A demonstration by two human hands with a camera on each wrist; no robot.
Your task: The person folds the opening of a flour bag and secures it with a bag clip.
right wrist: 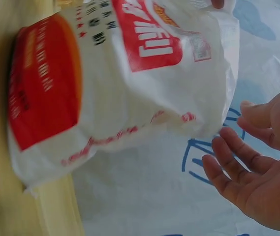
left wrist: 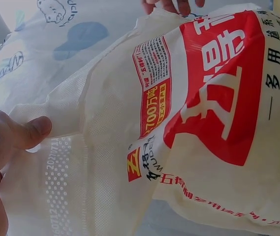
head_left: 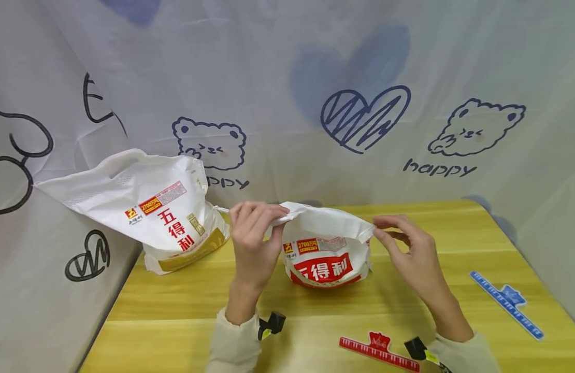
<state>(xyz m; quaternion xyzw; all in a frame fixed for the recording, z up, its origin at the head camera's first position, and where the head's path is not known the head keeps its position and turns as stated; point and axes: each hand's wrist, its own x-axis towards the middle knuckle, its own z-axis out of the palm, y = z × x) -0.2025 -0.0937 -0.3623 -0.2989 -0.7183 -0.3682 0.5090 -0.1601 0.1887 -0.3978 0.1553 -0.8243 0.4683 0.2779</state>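
Far left at ten o'clock I see a big white flour sack [head_left: 147, 212] slumped against the cartoon curtain [head_left: 362, 77]. My left hand [head_left: 255, 243] pinches the rim of the small white bag [head_left: 327, 248] at table [head_left: 199, 300] centre — red label panel, Chinese lettering. My right hand [head_left: 413, 254], fingers relaxed and loose, is at the rim's three o'clock corner. Red ruler [head_left: 378, 352] at five o'clock, blue ruler [head_left: 506, 303] at four.
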